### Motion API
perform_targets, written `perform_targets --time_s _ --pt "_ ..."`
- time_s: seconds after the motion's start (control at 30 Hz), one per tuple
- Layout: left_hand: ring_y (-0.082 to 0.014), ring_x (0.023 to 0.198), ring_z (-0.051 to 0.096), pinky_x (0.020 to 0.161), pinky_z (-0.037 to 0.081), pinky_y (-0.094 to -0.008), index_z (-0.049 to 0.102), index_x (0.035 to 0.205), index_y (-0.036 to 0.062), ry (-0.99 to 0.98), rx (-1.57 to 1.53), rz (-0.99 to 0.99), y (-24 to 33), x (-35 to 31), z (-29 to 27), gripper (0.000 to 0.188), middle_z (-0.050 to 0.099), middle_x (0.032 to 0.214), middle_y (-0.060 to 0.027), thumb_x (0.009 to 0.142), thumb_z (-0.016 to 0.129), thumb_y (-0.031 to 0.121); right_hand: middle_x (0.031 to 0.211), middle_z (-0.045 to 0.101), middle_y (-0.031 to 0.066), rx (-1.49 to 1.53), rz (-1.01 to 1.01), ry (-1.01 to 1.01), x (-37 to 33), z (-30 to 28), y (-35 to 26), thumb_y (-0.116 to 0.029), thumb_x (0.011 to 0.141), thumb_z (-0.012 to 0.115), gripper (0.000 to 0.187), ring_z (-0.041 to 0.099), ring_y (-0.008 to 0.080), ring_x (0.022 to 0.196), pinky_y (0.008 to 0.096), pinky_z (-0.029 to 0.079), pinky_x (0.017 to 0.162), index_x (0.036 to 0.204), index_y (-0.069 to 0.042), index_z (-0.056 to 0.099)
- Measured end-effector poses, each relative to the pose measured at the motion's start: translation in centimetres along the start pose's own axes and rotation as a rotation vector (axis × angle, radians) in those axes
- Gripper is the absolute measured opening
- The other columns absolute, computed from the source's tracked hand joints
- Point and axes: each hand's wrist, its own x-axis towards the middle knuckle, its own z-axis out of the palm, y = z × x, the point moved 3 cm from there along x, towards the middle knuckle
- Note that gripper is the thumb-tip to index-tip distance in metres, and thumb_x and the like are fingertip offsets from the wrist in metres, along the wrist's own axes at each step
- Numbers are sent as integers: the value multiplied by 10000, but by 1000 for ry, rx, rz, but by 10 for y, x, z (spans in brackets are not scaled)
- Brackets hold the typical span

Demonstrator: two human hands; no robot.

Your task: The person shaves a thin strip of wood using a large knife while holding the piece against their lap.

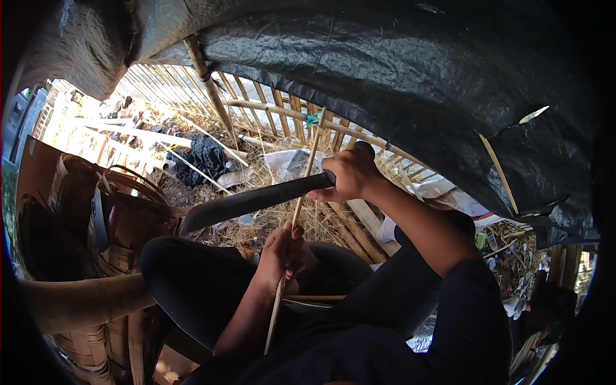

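Observation:
My left hand point(284, 252) is closed around a thin bamboo strip point(312, 154), which runs up from my lap and tilts slightly to the right at its top. In my right hand point(350, 173) is the dark handle of a machete, gripped with the fingers wrapped round it. The machete's long dark blade point(256, 199) points left and slopes down, crossing the strip just above my left hand. Blade and strip appear to meet near my right thumb; the exact contact is hard to make out.
Woven baskets point(70, 212) and a thick bamboo pole point(83, 301) stand at my left. A black tarp point(398, 58) hangs overhead and to the right. Ahead is a bamboo slat fence point(276, 112), with straw point(256, 224), a black cloth heap point(199, 157) and split bamboo on the ground.

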Motion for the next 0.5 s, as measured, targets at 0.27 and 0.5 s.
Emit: perform_targets --time_s 0.27,0.5 --pt "-59 309 244 289 245 -201 441 874 170 -93 -98 -25 -1 -2 9 291 282 483 76 1047 343 382 555 608 147 63 404 132 5 -25 41 -705 777 573 679 663 334 597 436 518 587 736 -41 711" --pt "-71 317 259 303 248 -201 445 892 129 -108 -153 -43 -6 -3 3 299 310 493 51 1040 371 378 534 580 139 -94 142 108 -1 -9 42 -766 710 590 712 634 340 547 440 512 567 663 -58 651"
